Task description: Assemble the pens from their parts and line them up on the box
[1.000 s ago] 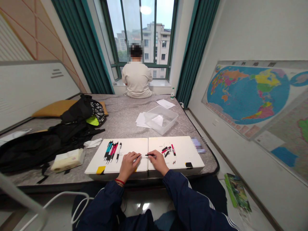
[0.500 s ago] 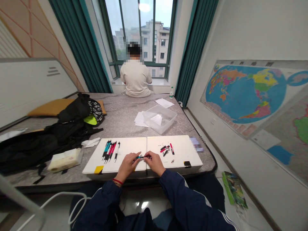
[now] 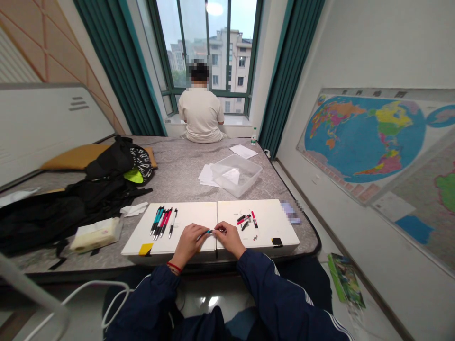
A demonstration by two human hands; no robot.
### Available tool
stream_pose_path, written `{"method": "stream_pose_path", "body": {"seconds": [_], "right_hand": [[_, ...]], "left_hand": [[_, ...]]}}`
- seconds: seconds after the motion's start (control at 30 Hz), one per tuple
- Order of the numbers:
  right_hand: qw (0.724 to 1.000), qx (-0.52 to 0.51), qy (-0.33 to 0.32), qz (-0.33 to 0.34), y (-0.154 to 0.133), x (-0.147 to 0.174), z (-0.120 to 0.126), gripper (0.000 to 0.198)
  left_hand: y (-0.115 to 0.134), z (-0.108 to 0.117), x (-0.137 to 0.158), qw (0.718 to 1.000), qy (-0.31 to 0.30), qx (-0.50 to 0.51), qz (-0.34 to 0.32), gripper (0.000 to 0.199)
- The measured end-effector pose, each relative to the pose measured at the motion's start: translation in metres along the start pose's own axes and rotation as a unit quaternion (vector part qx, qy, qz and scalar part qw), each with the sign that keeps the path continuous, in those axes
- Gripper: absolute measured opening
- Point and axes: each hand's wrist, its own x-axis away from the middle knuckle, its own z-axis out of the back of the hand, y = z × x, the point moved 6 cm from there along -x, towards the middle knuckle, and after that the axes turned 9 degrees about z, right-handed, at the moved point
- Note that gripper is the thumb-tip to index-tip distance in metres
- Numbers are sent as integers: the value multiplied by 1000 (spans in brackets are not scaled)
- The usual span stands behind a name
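My left hand (image 3: 192, 240) is closed on the blue barrel of a pen (image 3: 209, 231), low over the seam between two white boxes. The fingertips of my right hand (image 3: 229, 238) pinch the dark end of the same pen; whether the two parts are joined is hidden by my fingers. Several click pens (image 3: 164, 222) in blue, red and white with black grips lie in a row on the left box (image 3: 192, 213). Red and black pen parts (image 3: 246, 219) are scattered on the right box (image 3: 275, 220), with some tiny pieces (image 3: 255, 237) nearer to me.
A clear plastic bin (image 3: 237, 176) stands beyond the boxes, with white papers (image 3: 207, 176) beside it. Left are a tissue pack (image 3: 95, 234) and a black backpack (image 3: 78, 203). A person (image 3: 201, 113) sits by the window, near a bottle (image 3: 253, 136).
Both hands keep hold of the pen and have shifted only slightly. The pens and parts on the boxes stay where they were.
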Motion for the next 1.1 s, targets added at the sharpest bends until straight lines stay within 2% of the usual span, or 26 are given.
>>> {"method": "stream_pose_path", "body": {"seconds": [0.23,0.4,0.57,0.87,1.1], "right_hand": [[996,-79,11,-39,10,0,-1,23],[998,-65,27,-9,14,0,2,20],[995,-87,16,-39,16,2,-2,22],[998,-41,2,-56,10,0,2,44],[995,-62,50,-57,14,0,5,29]], "left_hand": [[6,-5,-13,998,-20,-50,15,22],[3,-6,-21,998,11,-55,15,19],[0,-6,-16,999,42,-31,11,19],[5,-7,-12,999,9,-40,-2,25],[15,-6,-12,999,-16,-48,-9,26]]}}
